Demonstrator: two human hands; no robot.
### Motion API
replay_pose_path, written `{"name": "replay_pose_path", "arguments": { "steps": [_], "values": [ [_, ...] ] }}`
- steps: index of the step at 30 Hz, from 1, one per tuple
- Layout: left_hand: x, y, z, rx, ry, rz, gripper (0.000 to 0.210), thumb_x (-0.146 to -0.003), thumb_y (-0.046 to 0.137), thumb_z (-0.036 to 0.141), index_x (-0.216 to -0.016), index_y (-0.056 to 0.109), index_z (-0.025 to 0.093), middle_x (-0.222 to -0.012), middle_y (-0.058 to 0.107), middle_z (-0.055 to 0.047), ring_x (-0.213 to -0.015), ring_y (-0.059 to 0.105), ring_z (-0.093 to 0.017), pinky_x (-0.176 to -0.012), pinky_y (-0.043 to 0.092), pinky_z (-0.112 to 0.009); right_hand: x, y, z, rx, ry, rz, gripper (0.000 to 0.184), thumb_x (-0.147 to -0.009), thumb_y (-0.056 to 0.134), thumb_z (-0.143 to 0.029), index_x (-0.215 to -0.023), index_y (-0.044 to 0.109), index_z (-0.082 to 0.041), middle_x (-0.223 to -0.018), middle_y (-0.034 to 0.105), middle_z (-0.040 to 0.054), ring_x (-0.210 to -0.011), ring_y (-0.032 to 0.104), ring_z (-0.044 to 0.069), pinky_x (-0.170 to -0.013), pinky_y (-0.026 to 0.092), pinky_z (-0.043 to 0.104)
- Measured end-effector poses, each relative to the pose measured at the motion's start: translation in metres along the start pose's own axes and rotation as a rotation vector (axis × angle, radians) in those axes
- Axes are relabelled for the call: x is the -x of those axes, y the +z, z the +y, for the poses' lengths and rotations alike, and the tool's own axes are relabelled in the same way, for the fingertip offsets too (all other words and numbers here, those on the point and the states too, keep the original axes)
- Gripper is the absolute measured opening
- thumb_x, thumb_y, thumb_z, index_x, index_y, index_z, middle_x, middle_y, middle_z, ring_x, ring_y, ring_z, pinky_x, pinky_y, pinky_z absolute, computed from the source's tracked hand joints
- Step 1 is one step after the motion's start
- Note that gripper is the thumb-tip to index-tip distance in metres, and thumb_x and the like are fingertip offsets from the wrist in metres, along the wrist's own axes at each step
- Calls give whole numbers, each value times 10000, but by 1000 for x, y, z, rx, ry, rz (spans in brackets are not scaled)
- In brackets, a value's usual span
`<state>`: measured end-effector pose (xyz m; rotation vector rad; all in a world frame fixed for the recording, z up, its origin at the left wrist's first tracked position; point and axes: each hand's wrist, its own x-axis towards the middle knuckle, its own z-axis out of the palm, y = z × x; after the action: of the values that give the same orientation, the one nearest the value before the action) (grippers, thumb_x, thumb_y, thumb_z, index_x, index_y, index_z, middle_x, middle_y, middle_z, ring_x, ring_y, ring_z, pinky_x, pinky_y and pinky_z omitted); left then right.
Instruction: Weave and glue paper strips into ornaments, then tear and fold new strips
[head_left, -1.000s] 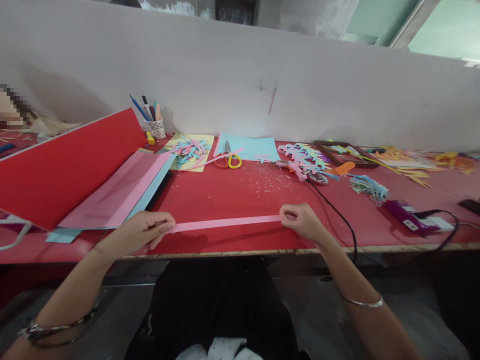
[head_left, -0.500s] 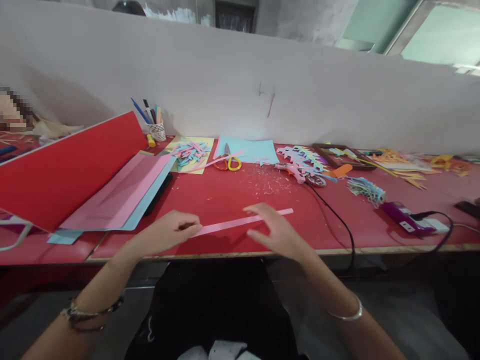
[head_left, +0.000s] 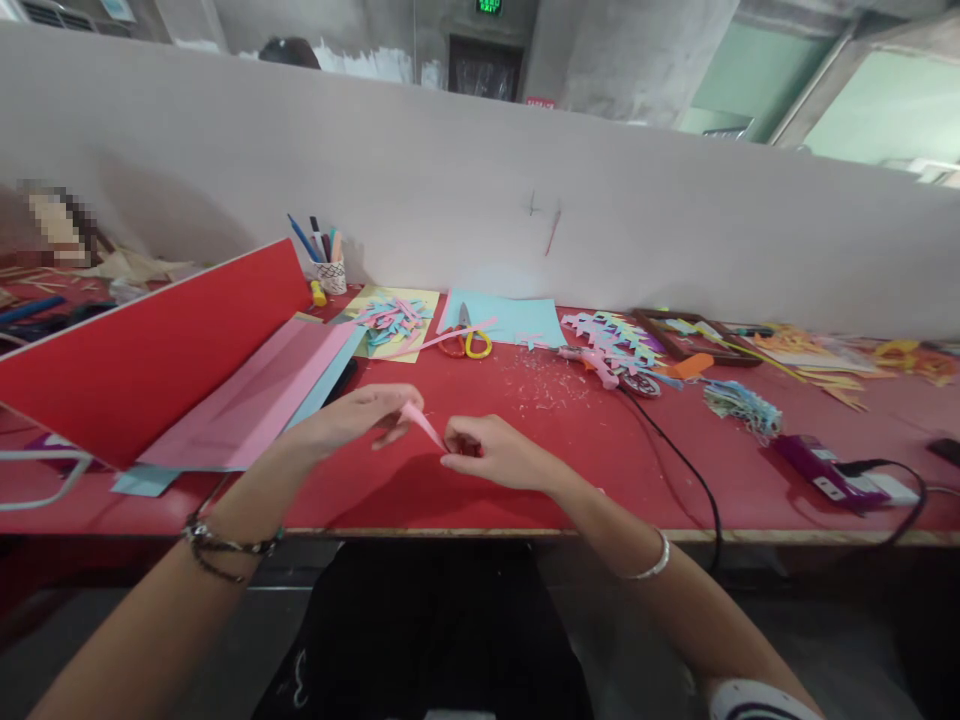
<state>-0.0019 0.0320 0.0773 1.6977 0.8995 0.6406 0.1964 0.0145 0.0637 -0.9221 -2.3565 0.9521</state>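
Observation:
A pink paper strip (head_left: pixel 426 426) slants between my two hands, raised above the red tabletop (head_left: pixel 525 450). My left hand (head_left: pixel 375 412) holds its upper end, with thumb and fingers closed around the paper. The lower end sits pinched between the thumb and curled fingers of my right hand (head_left: pixel 491 450). The strip looks shorter than before, and whether it is folded cannot be made out. Beyond my hands lie scissors (head_left: pixel 478 343) with red and yellow handles, beside another pink strip (head_left: pixel 450 338).
Pink and blue sheets (head_left: pixel 255 400) lie left under a leaning red board (head_left: pixel 150 350). A pile of cut paper pieces (head_left: pixel 394 320) and a pen cup (head_left: pixel 330 273) stand behind. On the right are a pink glue gun (head_left: pixel 596 365), its black cable (head_left: pixel 679 450) and a purple power strip (head_left: pixel 829 472).
The strip lay stretched across the table; now it is lifted and shows as a short slanted piece. My right hand moved left and closed on it, and my left hand rose.

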Motion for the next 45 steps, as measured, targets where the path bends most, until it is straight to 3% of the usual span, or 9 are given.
{"name": "replay_pose_path", "arguments": {
  "steps": [4, 9, 13, 21, 31, 36, 42, 45],
  "values": [
    [-19, 4, -3, 139, 60, 177, 322, -684, 481, 492, -799, 503, 193, -536, 478, 60, -426, 407, -80, -454, 329, -234, -10, 2, 5, -295, 124, 49, 173, -748, 544, -272, -668, 417, -185, -543, 464, -77, -450, 457, 56, -474, 365, 192],
    [-51, 12, -8, 235, 130, 354, 295, -586, 620, 445, -625, 507, 175, -501, 469, 69, -483, 413, -63, -518, 343, -211, -28, -4, 18, -512, 194, 127, 231, -723, 566, -336, -661, 398, -191, -551, 557, -56, -408, 517, 62, -434, 405, 189],
    [-79, 14, -20, 312, 125, 389, 381, -556, 615, 524, -549, 485, 165, -479, 436, 70, -466, 363, -50, -487, 316, -204, -38, -10, 33, -558, 225, 111, 284, -694, 593, -388, -639, 397, -190, -543, 587, -43, -392, 519, 60, -426, 424, 189],
    [-93, 25, -47, 368, 73, 376, 422, -552, 615, 553, -660, 534, 154, -512, 449, 69, -480, 405, -56, -497, 343, -206, -38, -12, 58, -528, 300, 187, 230, -685, 596, -331, -617, 436, -180, -496, 578, -56, -400, 504, 54, -421, 407, 177],
    [-84, 30, -45, 340, 39, 235, 342, -618, 588, 490, -660, 533, 155, -557, 480, 58, -496, 413, -61, -506, 356, -210, -33, -5, 59, -704, 324, 204, 274, -649, 602, -416, -695, 466, -183, -560, 623, -31, -410, 526, 65, -443, 433, 201],
    [-84, 30, -47, 265, 42, 244, 333, -641, 564, 486, -654, 516, 157, -561, 496, 57, -513, 441, -70, -535, 371, -219, -34, -5, 61, -690, 381, 214, 321, -632, 588, -476, -669, 447, -190, -562, 593, -41, -420, 511, 66, -457, 433, 219],
    [-85, 36, -43, 129, 33, 233, 308, -554, 660, 426, -596, 505, 164, -486, 476, 77, -433, 416, -64, -474, 338, -216, -36, -8, 67, -489, 325, 525, 302, -625, 577, -448, -618, 396, -207, -522, 432, -89, -442, 428, 59, -459, 359, 219],
    [-85, 41, -43, 7, 48, 207, 278, -576, 644, 408, -590, 504, 168, -478, 484, 71, -430, 429, -70, -460, 333, -216, -36, -9, 67, -448, 250, 582, 283, -621, 582, -409, -599, 386, -206, -543, 430, -78, -501, 423, 65, -498, 344, 221]
  ]
}}
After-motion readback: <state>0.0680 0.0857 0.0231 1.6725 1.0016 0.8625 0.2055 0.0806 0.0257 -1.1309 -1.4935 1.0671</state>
